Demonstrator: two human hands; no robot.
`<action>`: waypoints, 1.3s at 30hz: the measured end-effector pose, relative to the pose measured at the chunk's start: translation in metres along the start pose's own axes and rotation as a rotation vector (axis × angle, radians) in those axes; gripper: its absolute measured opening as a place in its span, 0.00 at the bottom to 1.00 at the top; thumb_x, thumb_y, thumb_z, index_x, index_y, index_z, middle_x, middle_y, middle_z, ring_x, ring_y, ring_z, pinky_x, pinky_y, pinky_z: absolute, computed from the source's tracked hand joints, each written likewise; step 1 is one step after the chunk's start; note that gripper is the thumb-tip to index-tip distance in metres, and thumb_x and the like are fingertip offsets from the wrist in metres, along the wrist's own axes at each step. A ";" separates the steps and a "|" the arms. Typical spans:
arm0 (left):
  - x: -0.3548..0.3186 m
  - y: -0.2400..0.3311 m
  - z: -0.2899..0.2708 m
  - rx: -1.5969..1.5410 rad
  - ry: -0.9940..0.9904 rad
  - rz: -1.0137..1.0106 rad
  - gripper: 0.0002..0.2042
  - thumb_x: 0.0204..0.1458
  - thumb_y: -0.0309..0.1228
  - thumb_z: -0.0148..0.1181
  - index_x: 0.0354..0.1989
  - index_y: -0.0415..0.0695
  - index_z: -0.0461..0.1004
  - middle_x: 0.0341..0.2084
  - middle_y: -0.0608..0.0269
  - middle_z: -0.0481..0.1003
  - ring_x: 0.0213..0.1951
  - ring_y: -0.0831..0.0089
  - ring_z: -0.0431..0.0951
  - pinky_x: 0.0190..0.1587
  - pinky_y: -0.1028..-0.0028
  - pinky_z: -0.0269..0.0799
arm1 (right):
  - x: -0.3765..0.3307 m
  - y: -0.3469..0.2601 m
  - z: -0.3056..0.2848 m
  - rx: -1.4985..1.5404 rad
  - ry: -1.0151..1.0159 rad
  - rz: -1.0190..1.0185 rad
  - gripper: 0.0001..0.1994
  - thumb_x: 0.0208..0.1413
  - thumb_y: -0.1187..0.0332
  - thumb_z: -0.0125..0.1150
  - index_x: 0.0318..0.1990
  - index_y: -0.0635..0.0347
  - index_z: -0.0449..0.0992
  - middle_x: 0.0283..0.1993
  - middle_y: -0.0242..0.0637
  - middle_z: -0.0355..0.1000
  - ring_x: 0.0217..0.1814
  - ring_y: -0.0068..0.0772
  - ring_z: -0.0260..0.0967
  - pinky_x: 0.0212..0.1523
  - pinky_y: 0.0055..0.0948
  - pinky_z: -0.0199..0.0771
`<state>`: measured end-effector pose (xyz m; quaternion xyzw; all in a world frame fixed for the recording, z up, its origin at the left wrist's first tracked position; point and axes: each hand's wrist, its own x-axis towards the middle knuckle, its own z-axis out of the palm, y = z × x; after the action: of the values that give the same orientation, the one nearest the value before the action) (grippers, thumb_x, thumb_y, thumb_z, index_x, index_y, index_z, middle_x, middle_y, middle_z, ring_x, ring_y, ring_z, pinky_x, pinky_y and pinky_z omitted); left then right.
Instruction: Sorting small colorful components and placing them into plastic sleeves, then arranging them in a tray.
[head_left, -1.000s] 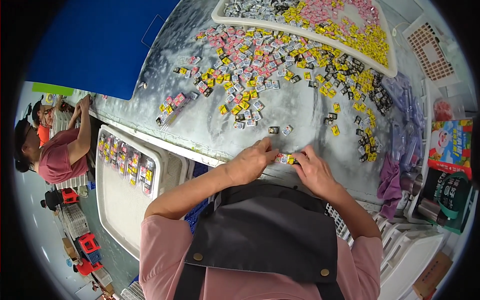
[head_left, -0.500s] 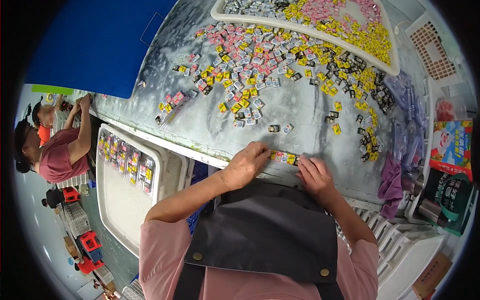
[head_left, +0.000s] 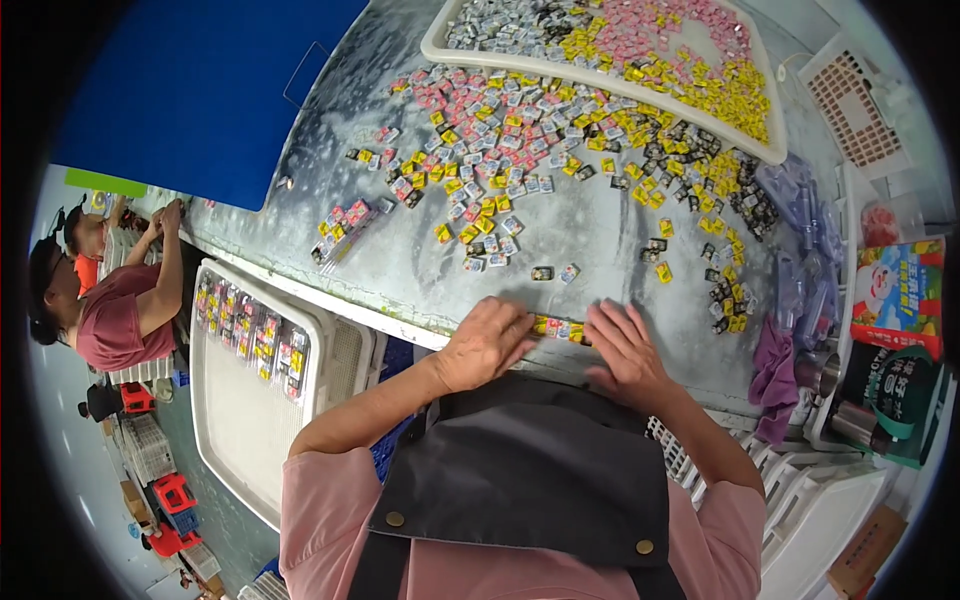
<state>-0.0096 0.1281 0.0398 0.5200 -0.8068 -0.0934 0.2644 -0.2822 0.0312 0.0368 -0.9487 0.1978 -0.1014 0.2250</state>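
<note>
A short straight row of small coloured blocks (head_left: 560, 328), yellow, red and white, lies along the near edge of the table between my hands. My left hand (head_left: 485, 345) bends its fingers round the row's left end, partly covering it. Over the right end my right hand (head_left: 628, 350) rests with fingers stretched and apart, the fingertips touching the blocks. Just beyond the row lie a loose black block (head_left: 542, 273) and a white-blue block (head_left: 569, 274). To the left, a clear plastic case (head_left: 345, 237) holds several blocks.
Loose blocks (head_left: 500, 150) cover the table's middle, below a white tray (head_left: 600, 80) full of them. Clear plastic cases (head_left: 805, 230) and a purple cloth (head_left: 772, 370) lie right. Filled cases sit in a white tray (head_left: 225, 400) at left. Another person (head_left: 125, 310) works far left.
My right hand has shifted slightly left and its fingers have spread out more. My left hand has flattened a little over its end, and less of the row shows between them.
</note>
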 end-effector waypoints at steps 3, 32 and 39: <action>0.015 -0.009 0.003 -0.052 0.069 -0.079 0.17 0.48 0.24 0.67 0.47 0.33 0.75 0.41 0.49 0.72 0.42 0.52 0.74 0.45 0.59 0.72 | 0.014 0.019 -0.003 -0.019 0.320 0.054 0.19 0.53 0.74 0.63 0.54 0.66 0.74 0.61 0.49 0.68 0.60 0.54 0.66 0.61 0.45 0.67; 0.084 -0.026 0.027 -0.249 -0.063 -0.358 0.16 0.51 0.23 0.62 0.50 0.37 0.75 0.41 0.44 0.69 0.39 0.48 0.77 0.45 0.61 0.76 | 0.082 0.033 -0.010 0.181 0.005 0.450 0.16 0.54 0.71 0.66 0.51 0.61 0.74 0.50 0.47 0.68 0.48 0.54 0.74 0.47 0.47 0.76; 0.082 -0.033 0.025 -0.300 -0.108 -0.355 0.16 0.50 0.20 0.61 0.49 0.36 0.74 0.41 0.43 0.69 0.42 0.46 0.76 0.48 0.59 0.74 | 0.088 0.030 -0.001 0.105 0.117 0.406 0.14 0.55 0.71 0.66 0.48 0.64 0.74 0.48 0.45 0.69 0.43 0.52 0.75 0.44 0.44 0.75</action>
<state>-0.0224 0.0376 0.0317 0.6027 -0.6930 -0.2850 0.2744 -0.2133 -0.0313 0.0328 -0.8688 0.3919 -0.1192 0.2782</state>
